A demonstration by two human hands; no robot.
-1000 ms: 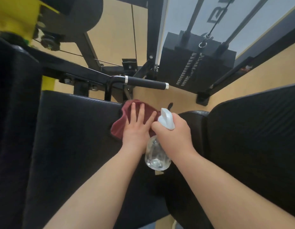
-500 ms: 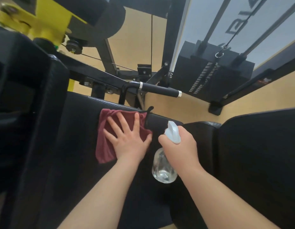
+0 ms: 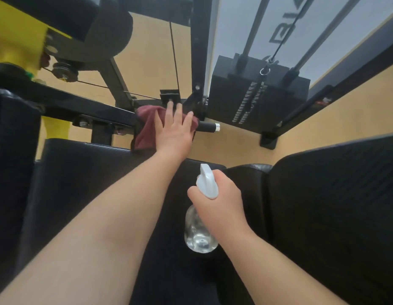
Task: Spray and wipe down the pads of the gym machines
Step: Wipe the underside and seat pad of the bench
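The dark red cloth (image 3: 145, 130) sits a little above the middle of the picture. It is draped over the black handle bar (image 3: 207, 127) of the machine, just past the top edge of the big black seat pad (image 3: 81, 183). The left hand (image 3: 173, 133) lies flat on the cloth with its fingers straight and a little apart, so it presses the cloth on the bar and does not grab it. The thumb is hidden. One end of the bar, with a silver ring on it, sticks out to the right of the hand. Lower down, just right of the middle, the right hand (image 3: 219, 201) holds the spray bottle (image 3: 200, 234) by its neck, with the fingers curled tight round it. The white spray head pokes up above the fist and the round see-through body hangs below it. The bottle is over the seat pad and well apart from the cloth; I cannot tell if it touches the pad. A second black pad (image 3: 334, 205) fills the right side of the picture, and a dark pad (image 3: 12, 150) stands at the far left edge. In the upper right is the black weight stack (image 3: 257, 100), with two rods and a cable going up from it. In the upper left are a yellow part (image 3: 17, 40) and a round black roller pad (image 3: 98, 23) — both are blurry. The tan floor (image 3: 151, 51) shows between the black frame bars.
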